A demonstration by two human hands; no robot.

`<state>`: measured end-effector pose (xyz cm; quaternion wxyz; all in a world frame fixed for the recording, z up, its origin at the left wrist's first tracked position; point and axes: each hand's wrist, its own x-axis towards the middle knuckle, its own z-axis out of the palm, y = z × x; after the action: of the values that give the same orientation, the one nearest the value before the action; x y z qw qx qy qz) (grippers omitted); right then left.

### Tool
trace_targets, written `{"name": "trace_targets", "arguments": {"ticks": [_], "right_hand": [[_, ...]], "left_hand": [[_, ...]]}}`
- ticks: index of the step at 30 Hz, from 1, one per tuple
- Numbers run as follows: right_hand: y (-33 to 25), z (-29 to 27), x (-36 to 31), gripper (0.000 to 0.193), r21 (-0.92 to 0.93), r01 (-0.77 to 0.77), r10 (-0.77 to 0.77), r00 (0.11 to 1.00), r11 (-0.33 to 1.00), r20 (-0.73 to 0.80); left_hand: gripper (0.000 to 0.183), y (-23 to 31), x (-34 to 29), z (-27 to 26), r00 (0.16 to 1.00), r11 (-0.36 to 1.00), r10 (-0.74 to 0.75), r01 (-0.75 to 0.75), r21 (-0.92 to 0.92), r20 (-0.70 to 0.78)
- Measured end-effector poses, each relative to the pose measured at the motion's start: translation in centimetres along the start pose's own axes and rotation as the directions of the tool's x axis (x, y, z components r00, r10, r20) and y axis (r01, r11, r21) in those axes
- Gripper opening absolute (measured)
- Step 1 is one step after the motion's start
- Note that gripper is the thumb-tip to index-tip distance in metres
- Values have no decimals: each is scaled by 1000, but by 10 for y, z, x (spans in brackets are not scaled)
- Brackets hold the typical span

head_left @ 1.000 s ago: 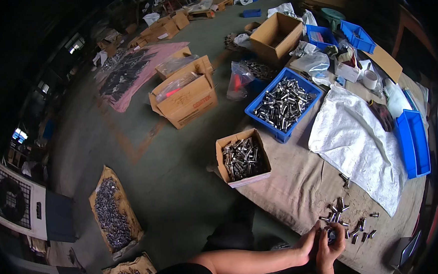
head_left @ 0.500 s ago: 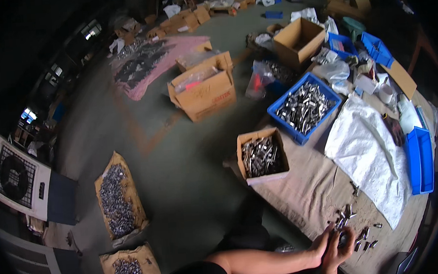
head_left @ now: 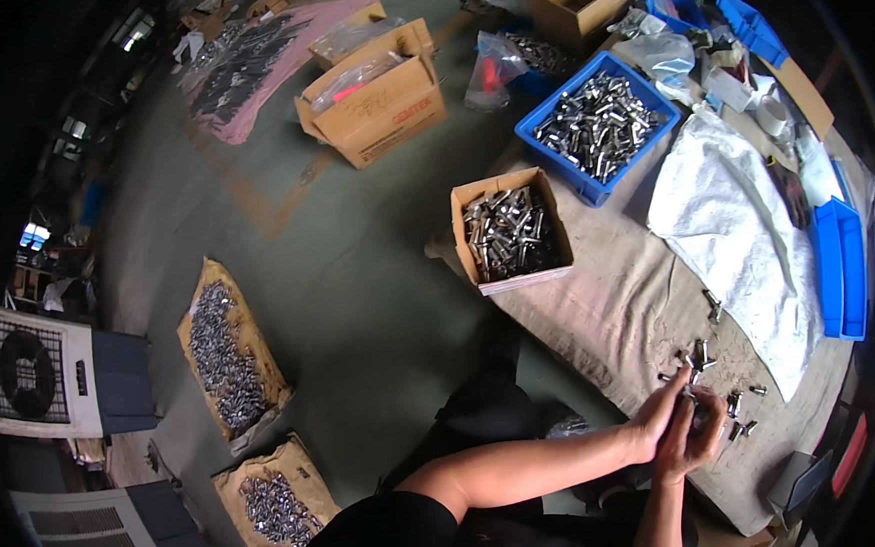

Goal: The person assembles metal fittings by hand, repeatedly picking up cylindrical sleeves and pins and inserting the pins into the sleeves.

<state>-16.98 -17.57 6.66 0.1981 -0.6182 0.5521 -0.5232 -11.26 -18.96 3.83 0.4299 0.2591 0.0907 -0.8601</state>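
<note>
Left hand (head_left: 655,425) and right hand (head_left: 697,436) meet, half-curled, grip unclear, near silver cylindrical metal pieces (head_left: 735,404), long axes pointing variously.

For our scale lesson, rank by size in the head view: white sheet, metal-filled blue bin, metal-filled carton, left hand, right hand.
White sheet
Blue bin
Carton
Left hand, right hand: too alike to rank

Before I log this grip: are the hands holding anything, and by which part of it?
Cannot be told: the left hand and right hand are close together, their fingers hiding whatever may be between them.
</note>
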Motion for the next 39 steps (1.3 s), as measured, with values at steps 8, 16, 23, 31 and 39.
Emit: {"name": "trace_targets", "arguments": {"ticks": [8, 16, 23, 31, 39], "right_hand": [[-12, 6, -9, 12, 20, 65, -66, 996, 998, 56], [-12, -2, -20, 13, 17, 3, -4, 998, 1000, 66], [-7, -1, -16, 15, -21, 2, -1, 998, 1000, 65], [-10, 4, -5, 15, -40, 14, -13, 999, 999, 42], [-19, 3, -8, 21, -80, 60, -52, 994, 995, 100]], "left_hand": [[49, 5, -15, -8, 995, 999, 23, -19, -39, 97], [42, -9, -11, -28, 991, 996, -60, 67, -58, 120], [43, -8, -6, -24, 991, 1000, 15, -11, -27, 136], [46, -2, 8, -27, 995, 1000, -10, 12, -22, 99], [41, 9, -11, -22, 947, 999, 7, 5, -36, 320]]}}
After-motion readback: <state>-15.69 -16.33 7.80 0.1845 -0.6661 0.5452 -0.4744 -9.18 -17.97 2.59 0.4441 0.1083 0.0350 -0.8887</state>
